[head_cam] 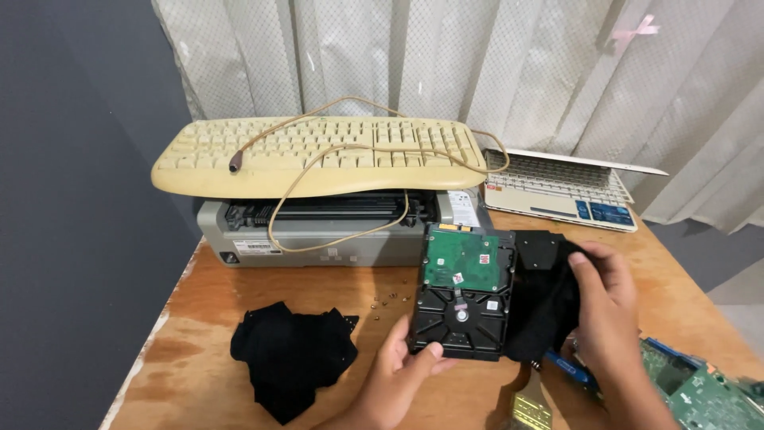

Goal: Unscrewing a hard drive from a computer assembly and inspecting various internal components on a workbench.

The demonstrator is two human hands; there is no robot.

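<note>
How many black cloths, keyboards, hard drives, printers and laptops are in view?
Black cloths: 2, one on the table, one in the right hand
Keyboards: 1
Hard drives: 1, held by the left hand
Printers: 1
Laptops: 1
Total: 6

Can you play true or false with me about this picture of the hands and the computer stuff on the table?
1. The left hand holds a hard drive with its green circuit board facing up. True.
2. The right hand holds a red cloth. False: the cloth is black, and it lies against the drive's right side.
3. The keyboard sits on top of the printer. True.
4. Another black cloth lies on the table, left of the hands. True.
5. The small screws lie on the keyboard. False: they lie on the table in front of the printer.
6. The laptop is closed. False: it lies open, keys showing.
</note>
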